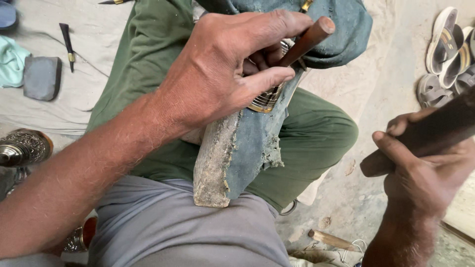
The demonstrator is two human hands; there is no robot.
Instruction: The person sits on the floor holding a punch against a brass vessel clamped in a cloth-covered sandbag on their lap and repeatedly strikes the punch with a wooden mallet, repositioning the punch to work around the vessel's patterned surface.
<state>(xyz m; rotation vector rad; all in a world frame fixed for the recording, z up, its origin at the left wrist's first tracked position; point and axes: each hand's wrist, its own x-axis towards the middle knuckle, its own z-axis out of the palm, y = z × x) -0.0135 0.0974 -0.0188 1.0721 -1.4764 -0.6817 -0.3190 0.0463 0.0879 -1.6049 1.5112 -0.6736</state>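
Left hand [222, 74] pinching chisel [307, 42] between thumb and fingers, tip hidden under them on the metal band [267, 99] atop the block [232, 153]; best held steady and square to the band, right hand [420, 173] closed on mallet [430, 131] with open room between.

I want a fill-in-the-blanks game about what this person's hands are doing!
1. The left hand grips a brown wooden-handled tool against a shiny ribbed ____ ring.
2. The right hand holds a dark ____ mallet.
3. The ring rests on a block wrapped in ____ cloth.
4. The sandals lie on the ground at the picture's upper ____.

Missing words: metal; wooden; blue; right
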